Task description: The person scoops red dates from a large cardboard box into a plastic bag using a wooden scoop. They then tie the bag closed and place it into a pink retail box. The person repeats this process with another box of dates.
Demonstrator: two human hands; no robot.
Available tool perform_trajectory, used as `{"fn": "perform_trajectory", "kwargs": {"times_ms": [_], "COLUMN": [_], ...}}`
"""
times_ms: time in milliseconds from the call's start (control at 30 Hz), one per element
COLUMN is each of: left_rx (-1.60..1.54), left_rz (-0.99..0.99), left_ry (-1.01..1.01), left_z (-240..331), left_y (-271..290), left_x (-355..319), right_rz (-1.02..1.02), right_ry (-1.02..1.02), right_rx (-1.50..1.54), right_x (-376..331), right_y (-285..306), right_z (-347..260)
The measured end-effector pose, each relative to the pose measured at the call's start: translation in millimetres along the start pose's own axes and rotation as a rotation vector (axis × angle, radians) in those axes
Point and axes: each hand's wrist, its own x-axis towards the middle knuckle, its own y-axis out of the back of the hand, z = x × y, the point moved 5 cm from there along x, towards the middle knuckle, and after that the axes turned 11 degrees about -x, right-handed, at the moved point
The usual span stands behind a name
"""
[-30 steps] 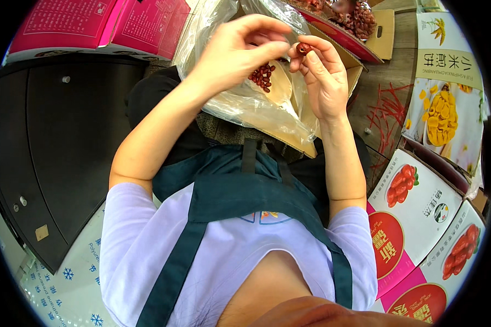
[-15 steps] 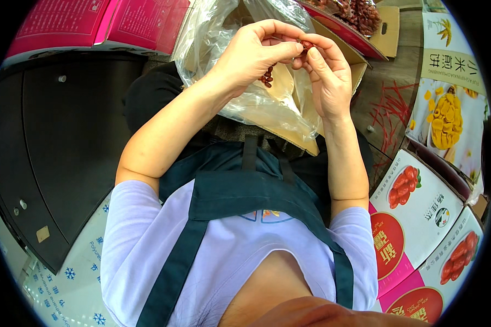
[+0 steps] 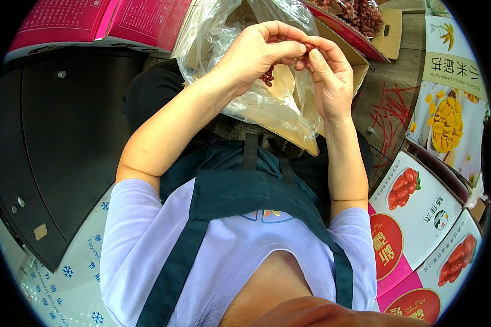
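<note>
Near the top centre of the frame, a wrinkled dark red fruit (image 3: 309,47) sat between the two hands, raised over an opened clear plastic bag (image 3: 251,106), perhaps so that anything dropped would land inside. The right hand (image 3: 334,73) had its thumb and forefinger clamped on the fruit, likely to steady it, while the left hand (image 3: 256,54) had its thumb at the fruit's left side; whether it gripped too, I could not tell. Small dark red pieces (image 3: 267,76) lay lower down on a pale tan surface (image 3: 282,84), partly hidden by the left hand. A cardboard box (image 3: 306,145) stood around the bag, seemingly to keep its mouth wide, and thin red strips (image 3: 390,117) lay scattered on the floor (image 3: 403,68) towards the upper right
</note>
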Motion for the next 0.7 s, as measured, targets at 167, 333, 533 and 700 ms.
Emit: {"fn": "perform_trajectory", "kwargs": {"times_ms": [167, 333, 533, 700], "left_rx": [-0.087, -0.094, -0.217, -0.247], "left_rz": [-0.01, 0.001, -0.009, -0.018], "left_ry": [0.032, 0.035, 0.107, 0.124], "left_z": [-3, -5, -11, -13], "left_y": [0, 1, 4, 6], "left_x": [-1, -1, 1, 1], "right_rz": [-0.005, -0.015, -0.001, 0.017], "right_ry": [-0.01, -0.018, -0.017, -0.024], "right_rx": [0.016, 0.041, 0.003, -0.005], "right_x": [1, 2, 1, 0], "right_y": [-1, 0, 0, 0], "right_z": [0, 3, 3, 4]}}
